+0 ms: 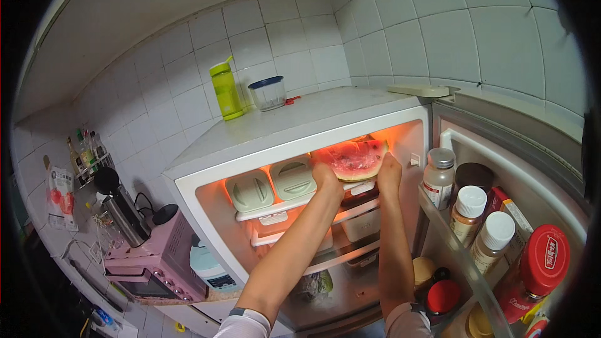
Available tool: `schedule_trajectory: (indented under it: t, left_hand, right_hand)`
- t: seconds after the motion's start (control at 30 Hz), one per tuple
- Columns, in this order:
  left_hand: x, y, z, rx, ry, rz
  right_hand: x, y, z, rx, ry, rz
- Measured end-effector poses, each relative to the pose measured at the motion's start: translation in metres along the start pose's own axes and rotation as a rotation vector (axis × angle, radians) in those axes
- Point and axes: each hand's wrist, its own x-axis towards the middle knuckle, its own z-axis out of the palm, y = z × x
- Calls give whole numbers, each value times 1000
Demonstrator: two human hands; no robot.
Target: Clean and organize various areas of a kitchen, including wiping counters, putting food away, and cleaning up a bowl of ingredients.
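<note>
Both of my hands reach into a lit refrigerator [188, 169] and hold a large cut piece of watermelon [354, 159] by its two sides, its red flesh turned towards me. My left hand [327, 178] grips the left edge; my right hand [389, 169] grips the right edge. The piece is at the upper shelf [263, 210], on the right half. Whether it rests on the shelf cannot be told. To its left stand a pale green lidded container [249, 191] and another like it [293, 178], partly behind my left hand.
The open refrigerator door [516, 112] at the right holds several jars and bottles behind a clear rail [462, 253]. A green bottle [227, 91] and a blue-lidded container [268, 94] stand on top. A pink toaster oven [159, 263] with a kettle [126, 216] on it is at the left.
</note>
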Motion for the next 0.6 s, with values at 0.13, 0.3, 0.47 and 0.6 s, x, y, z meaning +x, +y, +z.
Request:
schedule_trajectory:
  t: [0.13,0.3,0.47,0.6]
  left_hand:
    - [33,-15,-17,69,74,244]
    - [10,4,-35,30,-120,98]
    - [-55,20,-15,236,-210,141]
    - [-41,16,-17,226,-224,105]
  right_hand:
    - [11,1,13,-156,-1,-91]
    - [9,-11,12,-341,-72,-70]
    - [-31,-26,-4,-558,-148,-163]
    - [-32,-5,4,-381,-123,-241]
